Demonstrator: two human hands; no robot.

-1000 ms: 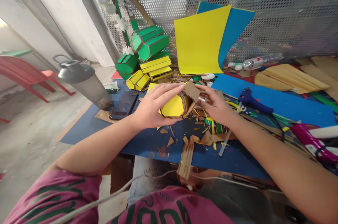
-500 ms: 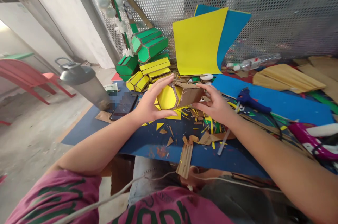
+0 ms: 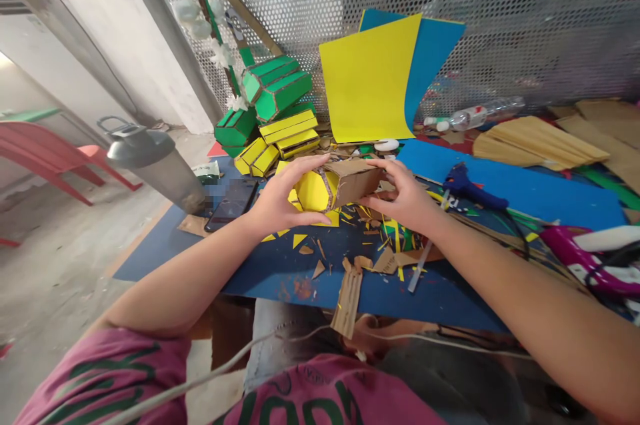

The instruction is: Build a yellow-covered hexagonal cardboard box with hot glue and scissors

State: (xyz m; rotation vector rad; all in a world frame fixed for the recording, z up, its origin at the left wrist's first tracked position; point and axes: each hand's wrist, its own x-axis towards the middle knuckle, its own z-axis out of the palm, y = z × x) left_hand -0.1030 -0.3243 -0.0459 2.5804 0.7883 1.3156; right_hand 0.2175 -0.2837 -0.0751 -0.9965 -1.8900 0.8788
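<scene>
Between both hands is a many-sided cardboard box [image 3: 356, 183], held above the table, with bare brown sides and a yellow end face [image 3: 314, 193] turned to the left. My left hand [image 3: 275, 205] curves around that yellow end, fingers over the top and thumb below. My right hand [image 3: 407, 201] grips the brown right end between fingers and thumb; part of that end is hidden by the fingers. Beneath the box lie yellow paper scraps and cardboard trimmings. Behind it are stacked yellow boxes [image 3: 290, 133] and green boxes [image 3: 280, 88] of similar shape.
A blue glue gun [image 3: 473, 188] and a magenta tool [image 3: 580, 258] lie at right. A grey bottle [image 3: 155, 165] and a phone [image 3: 233, 203] stand and lie at left. Yellow sheet [image 3: 370, 81] leans on the perforated metal screen. A cardboard strip [image 3: 347, 301] overhangs the table's front edge.
The view has shifted slightly, so the scene sits a little further left. The box is turned slightly, its right end a bit higher; both hands stay on it.
</scene>
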